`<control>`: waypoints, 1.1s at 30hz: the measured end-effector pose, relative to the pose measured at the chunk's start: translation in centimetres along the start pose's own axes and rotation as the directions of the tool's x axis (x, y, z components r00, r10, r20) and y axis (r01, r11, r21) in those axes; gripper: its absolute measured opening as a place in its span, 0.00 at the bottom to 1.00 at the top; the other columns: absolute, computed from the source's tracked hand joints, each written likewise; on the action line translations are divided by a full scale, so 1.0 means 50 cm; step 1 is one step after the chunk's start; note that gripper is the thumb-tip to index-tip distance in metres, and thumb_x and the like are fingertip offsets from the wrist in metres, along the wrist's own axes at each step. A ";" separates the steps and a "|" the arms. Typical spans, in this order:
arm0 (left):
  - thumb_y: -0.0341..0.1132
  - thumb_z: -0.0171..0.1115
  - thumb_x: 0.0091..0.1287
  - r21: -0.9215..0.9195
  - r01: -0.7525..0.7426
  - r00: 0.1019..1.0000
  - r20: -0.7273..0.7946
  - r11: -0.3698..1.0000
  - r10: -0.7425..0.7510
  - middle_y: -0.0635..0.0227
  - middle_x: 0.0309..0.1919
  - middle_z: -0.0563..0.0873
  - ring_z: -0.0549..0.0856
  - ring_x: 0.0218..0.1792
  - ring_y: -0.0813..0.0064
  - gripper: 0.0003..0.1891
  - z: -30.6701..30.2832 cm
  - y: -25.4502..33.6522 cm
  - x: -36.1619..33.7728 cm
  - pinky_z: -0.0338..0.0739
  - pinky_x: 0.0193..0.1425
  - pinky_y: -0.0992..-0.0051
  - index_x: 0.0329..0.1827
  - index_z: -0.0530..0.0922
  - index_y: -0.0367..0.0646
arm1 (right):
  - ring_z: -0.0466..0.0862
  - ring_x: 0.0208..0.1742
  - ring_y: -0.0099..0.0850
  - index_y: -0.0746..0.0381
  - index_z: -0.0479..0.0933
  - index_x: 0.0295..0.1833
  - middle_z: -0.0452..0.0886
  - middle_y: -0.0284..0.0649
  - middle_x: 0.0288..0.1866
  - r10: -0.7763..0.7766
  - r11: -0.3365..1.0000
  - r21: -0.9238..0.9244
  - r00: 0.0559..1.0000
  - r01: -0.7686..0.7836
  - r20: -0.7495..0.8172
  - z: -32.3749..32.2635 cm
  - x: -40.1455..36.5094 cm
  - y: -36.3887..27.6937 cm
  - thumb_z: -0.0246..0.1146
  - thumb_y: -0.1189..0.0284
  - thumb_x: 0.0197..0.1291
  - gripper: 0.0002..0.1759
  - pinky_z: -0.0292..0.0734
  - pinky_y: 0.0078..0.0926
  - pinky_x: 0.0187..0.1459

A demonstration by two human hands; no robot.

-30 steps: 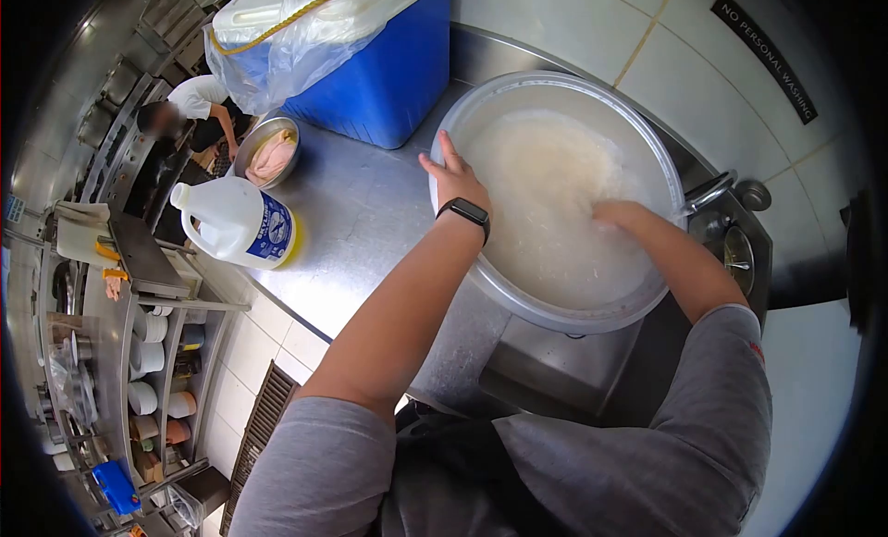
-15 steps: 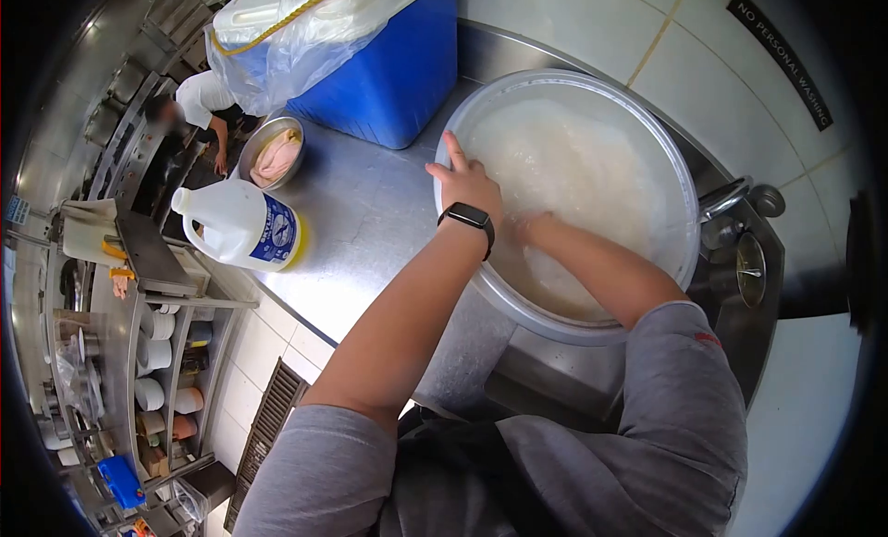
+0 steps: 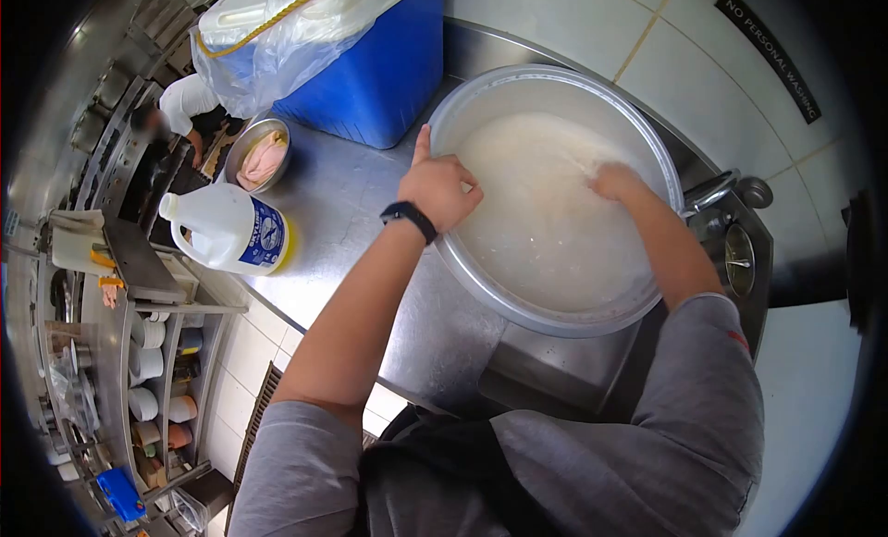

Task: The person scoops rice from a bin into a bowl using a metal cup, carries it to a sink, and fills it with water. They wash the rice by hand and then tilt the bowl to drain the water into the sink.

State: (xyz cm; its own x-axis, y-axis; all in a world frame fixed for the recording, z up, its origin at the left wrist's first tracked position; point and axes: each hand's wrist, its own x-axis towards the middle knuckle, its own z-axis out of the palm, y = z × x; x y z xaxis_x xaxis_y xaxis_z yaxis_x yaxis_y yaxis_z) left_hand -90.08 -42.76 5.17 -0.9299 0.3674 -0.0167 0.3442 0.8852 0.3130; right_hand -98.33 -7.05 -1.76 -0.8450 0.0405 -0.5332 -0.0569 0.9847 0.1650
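A large round metal pot [image 3: 518,308] holds cloudy whitish water [image 3: 546,222] and sits over the sink at the counter's right. My left hand [image 3: 441,185], with a black band at the wrist, grips the pot's left rim, its index finger stretched along the edge and the others bent over it. At the right side of the pot, my right hand [image 3: 614,180] is partly in the water. Its fingertips are hidden below the cloudy surface, so what it holds, if anything, does not show.
On the steel counter [image 3: 370,287] stand a jug of yellow liquid [image 3: 227,230], a bowl with pale pink meat [image 3: 264,158] and a blue cooler [image 3: 379,74]. A faucet [image 3: 717,193] is right of the pot. Another person [image 3: 188,102] bends at the upper left.
My right hand has moved from the pot's left side to its right side, higher in the water. My left hand has shifted slightly along the rim, its fingers more curled.
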 end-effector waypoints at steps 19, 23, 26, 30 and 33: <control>0.24 0.50 0.60 -0.252 0.178 0.940 -0.242 0.951 -0.240 0.73 0.61 0.80 0.73 0.63 0.50 0.19 0.037 0.039 -0.053 0.67 0.70 0.65 0.43 0.88 0.54 | 0.82 0.55 0.45 0.59 0.78 0.58 0.81 0.47 0.57 -0.600 0.795 -0.149 0.798 0.588 -0.051 0.305 -0.019 -0.386 0.54 0.64 0.65 0.19 0.76 0.45 0.56; 0.22 0.52 0.57 -0.288 0.248 0.937 -0.171 0.925 -0.305 0.81 0.55 0.82 0.77 0.52 0.57 0.19 0.035 0.041 -0.049 0.78 0.59 0.66 0.42 0.87 0.56 | 0.80 0.60 0.43 0.58 0.76 0.62 0.80 0.44 0.60 -0.287 0.958 0.048 0.954 0.284 0.081 0.053 -0.060 -0.359 0.51 0.65 0.66 0.21 0.74 0.46 0.58; 0.21 0.50 0.57 -0.341 0.229 0.931 -0.198 0.912 -0.308 0.82 0.55 0.82 0.77 0.52 0.57 0.20 0.036 0.039 -0.049 0.78 0.58 0.66 0.41 0.87 0.56 | 0.75 0.68 0.43 0.59 0.75 0.65 0.75 0.44 0.68 -0.214 0.966 -0.131 0.974 0.221 0.067 0.039 0.056 -0.281 0.47 0.65 0.68 0.24 0.70 0.48 0.63; 0.20 0.49 0.56 -0.390 0.236 0.924 -0.195 0.890 -0.330 0.82 0.54 0.83 0.77 0.51 0.57 0.21 0.028 0.043 -0.050 0.77 0.57 0.67 0.40 0.87 0.56 | 0.74 0.69 0.43 0.59 0.76 0.65 0.75 0.46 0.68 0.018 0.996 -0.083 0.988 -0.031 -0.152 0.024 0.070 -0.176 0.51 0.61 0.68 0.24 0.68 0.49 0.65; 0.19 0.47 0.55 -0.453 0.225 0.928 -0.169 0.863 -0.331 0.74 0.54 0.82 0.78 0.52 0.55 0.22 0.022 0.046 -0.053 0.72 0.62 0.66 0.41 0.87 0.53 | 0.78 0.64 0.41 0.59 0.78 0.62 0.79 0.46 0.63 0.102 0.990 -0.052 0.915 -0.133 -0.390 0.006 -0.020 -0.110 0.52 0.56 0.68 0.25 0.71 0.46 0.63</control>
State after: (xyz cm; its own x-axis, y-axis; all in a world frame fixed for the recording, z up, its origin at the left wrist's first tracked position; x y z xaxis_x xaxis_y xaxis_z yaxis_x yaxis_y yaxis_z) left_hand -86.67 -41.41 4.87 -0.9992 -0.0003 0.0411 0.0285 0.7172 0.6963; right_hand -97.03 -12.47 -2.37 -0.9865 0.0717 -0.1475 0.0284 0.9604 0.2770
